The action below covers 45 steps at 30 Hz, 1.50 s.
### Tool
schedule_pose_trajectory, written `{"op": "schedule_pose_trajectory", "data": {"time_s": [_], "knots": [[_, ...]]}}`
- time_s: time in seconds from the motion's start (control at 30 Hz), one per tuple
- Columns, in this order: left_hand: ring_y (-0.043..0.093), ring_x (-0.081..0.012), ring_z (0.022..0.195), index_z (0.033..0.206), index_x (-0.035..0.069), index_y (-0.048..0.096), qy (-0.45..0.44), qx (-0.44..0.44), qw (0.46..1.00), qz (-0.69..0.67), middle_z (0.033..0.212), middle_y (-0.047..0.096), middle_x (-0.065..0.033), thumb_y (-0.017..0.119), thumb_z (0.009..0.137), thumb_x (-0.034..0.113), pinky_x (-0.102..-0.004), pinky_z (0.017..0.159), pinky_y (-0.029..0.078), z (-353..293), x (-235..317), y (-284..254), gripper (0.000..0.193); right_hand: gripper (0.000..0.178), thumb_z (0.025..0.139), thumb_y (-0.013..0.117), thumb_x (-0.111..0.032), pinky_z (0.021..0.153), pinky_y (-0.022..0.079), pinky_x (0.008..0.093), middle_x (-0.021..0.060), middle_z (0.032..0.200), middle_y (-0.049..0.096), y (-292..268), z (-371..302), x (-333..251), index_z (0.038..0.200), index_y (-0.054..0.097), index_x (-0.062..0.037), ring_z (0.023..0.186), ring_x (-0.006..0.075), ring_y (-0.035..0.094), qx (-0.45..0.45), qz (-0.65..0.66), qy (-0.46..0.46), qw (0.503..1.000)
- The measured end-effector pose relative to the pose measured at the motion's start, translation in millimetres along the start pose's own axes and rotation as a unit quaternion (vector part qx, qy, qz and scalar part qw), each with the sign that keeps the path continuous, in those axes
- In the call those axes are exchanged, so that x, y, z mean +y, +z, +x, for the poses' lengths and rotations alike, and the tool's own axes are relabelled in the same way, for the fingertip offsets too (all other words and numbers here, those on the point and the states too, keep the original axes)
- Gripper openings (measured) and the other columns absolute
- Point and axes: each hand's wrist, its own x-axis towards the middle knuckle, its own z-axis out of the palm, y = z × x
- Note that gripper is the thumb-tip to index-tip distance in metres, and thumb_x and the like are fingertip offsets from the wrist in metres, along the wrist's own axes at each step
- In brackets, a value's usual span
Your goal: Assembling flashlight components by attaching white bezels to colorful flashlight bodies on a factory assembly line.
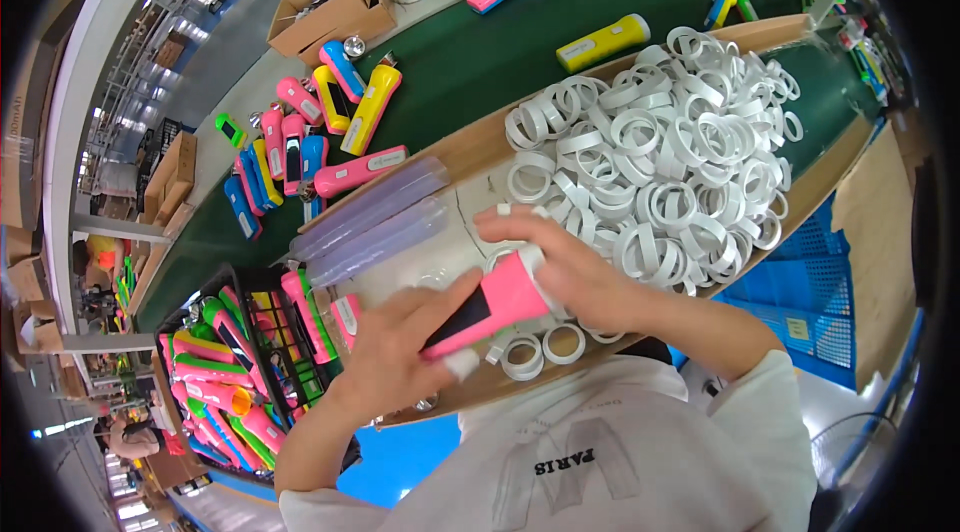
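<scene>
A pink flashlight (510,294) with a dark panel on its side lies between my two hands, tilted over the tray. My left hand (395,347) is wrapped round its narrow end. At its wide end my right hand (570,267) closes over the rim, where a white ring (533,260) shows under the fingers. White covers sit on some of my fingertips. Several loose white rings (563,343) lie just below the flashlight, and a large heap of the same rings (650,162) fills the right part of the cardboard tray (465,157).
Two clear plastic sleeves (385,237) lie in the tray's left part. A black basket (270,307) of colourful flashlights stands at the left. More flashlights (372,112) rest on the green conveyor belt (450,62). A cardboard box (335,10) stands beyond it. A blue crate (800,292) is at right.
</scene>
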Motion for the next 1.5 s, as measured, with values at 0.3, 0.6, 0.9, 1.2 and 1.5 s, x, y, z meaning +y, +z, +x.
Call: {"op": "schedule_pose_trajectory", "data": {"time_s": [0.3,0.6,0.9,1.2,1.5], "knots": [[0.049,-0.0196,0.069,0.131,0.015,0.054,0.121,0.062,0.912,0.386,0.079,0.050,-0.0055,0.059,0.072,0.009,-0.0295,0.057,0.040,21,-5,22,0.060,0.036,0.098,0.041,-0.035,0.087,0.046,0.0327,0.0082,0.103,0.061,8,11,10,0.113,0.054,-0.0054,0.096,0.0171,0.059,0.132,0.289,0.313,0.895],[0.058,-0.0229,0.072,0.133,0.012,0.052,0.057,0.046,0.949,0.306,0.088,0.058,-0.0099,0.075,0.057,0.013,-0.0345,0.059,0.050,21,-7,35,0.079,0.040,0.096,0.040,-0.030,0.081,0.047,0.0322,0.0118,0.092,0.064,2,23,18,0.091,0.063,0.0028,0.085,0.0194,0.060,0.124,0.175,0.213,0.953],[0.063,-0.0298,0.091,0.134,0.004,0.047,-0.062,0.098,0.993,-0.018,0.099,0.061,-0.0152,0.078,0.070,0.019,-0.0379,0.075,0.052,14,-14,55,0.072,0.054,0.094,0.053,-0.042,0.101,0.040,0.0376,0.0130,0.127,0.050,-6,2,10,0.133,0.042,-0.0056,0.119,0.0224,0.050,0.065,0.284,0.119,0.949],[0.054,-0.0099,0.080,0.108,0.006,0.053,-0.281,0.020,0.765,-0.579,0.088,0.055,-0.0027,0.075,0.068,0.001,-0.0262,0.068,0.047,5,27,106,0.046,0.031,0.075,0.072,-0.012,0.098,0.046,0.0453,0.0157,0.102,0.058,25,-8,12,0.096,0.049,-0.0106,0.104,0.0354,0.061,0.157,0.493,0.124,0.847],[0.051,-0.0123,0.062,0.105,0.000,0.051,-0.153,-0.111,0.525,-0.830,0.078,0.054,-0.0051,0.077,0.066,0.009,-0.0269,0.051,0.041,-26,46,116,0.047,0.024,0.074,0.068,-0.016,0.114,0.023,0.0558,0.0151,0.099,0.050,41,-21,15,0.089,0.049,-0.0099,0.117,0.0448,0.052,-0.068,0.689,-0.046,0.720]]}}
